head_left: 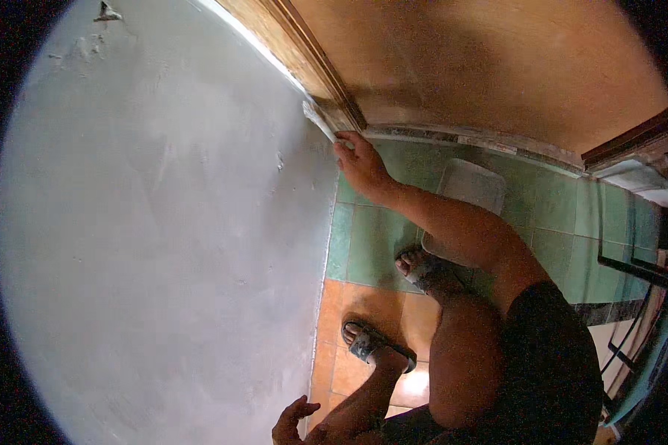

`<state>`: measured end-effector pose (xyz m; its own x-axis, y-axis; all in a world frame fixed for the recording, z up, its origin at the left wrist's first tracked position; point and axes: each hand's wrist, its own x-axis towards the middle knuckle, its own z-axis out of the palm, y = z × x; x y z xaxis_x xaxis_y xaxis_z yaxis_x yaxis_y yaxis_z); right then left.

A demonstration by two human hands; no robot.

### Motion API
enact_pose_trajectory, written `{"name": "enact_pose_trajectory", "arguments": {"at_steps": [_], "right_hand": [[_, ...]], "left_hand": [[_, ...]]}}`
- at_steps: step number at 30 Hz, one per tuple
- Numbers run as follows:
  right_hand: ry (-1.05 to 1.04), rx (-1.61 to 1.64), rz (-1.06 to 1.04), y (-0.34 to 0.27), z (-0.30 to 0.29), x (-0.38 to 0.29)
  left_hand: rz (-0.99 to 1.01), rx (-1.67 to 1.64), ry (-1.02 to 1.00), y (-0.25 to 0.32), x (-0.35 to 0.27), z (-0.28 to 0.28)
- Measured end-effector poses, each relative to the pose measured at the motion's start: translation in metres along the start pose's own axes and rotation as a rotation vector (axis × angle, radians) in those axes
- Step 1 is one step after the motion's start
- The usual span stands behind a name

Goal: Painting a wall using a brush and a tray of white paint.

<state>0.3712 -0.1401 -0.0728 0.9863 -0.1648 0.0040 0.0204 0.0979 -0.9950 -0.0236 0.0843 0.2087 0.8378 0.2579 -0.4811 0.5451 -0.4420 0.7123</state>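
My right hand (362, 167) grips the handle of a small paintbrush (322, 123). White coats the brush's bristles, which lie against the edge of the grey-white wall (189, 194), close to a brown wooden door frame (334, 72). At the bottom edge of the view is my left hand (290, 421), partly cut off. Its fingers are bent and apart, with nothing seen in them, beside the wall's lower part. Small chips and rough spots mark the wall surface, and a larger hole (108, 12) shows at the top left.
Green tiles (376, 239) and orange tiles (362, 297) cover the floor beneath my sandalled feet (362, 339). A pale, rounded rectangular object (473, 181) lies partly behind my right arm. A brown door panel (495, 61) fills the top. Dark metal bars (637, 270) stand at the right.
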Motion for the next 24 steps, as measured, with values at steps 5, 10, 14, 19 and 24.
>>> {"name": "enact_pose_trajectory", "arguments": {"at_steps": [5, 10, 14, 19, 24], "right_hand": [[0.088, -0.060, -0.142, 0.005, 0.021, -0.006], [-0.211, -0.065, -0.033, -0.038, 0.009, -0.083], [-0.125, -0.029, 0.001, -0.035, -0.010, -0.060], [0.033, -0.092, -0.136, -0.029, -0.009, -0.004], [-0.119, -0.113, -0.161, -0.030, 0.029, -0.076]], "left_hand": [[-0.027, 0.026, 0.016, 0.007, 0.002, 0.007], [-0.089, 0.028, 0.026, -0.002, 0.001, 0.001], [0.057, 0.096, -0.031, -0.029, 0.000, -0.010], [-0.055, 0.068, 0.014, -0.015, -0.002, -0.003], [-0.078, 0.063, 0.050, -0.015, -0.003, -0.002]]}}
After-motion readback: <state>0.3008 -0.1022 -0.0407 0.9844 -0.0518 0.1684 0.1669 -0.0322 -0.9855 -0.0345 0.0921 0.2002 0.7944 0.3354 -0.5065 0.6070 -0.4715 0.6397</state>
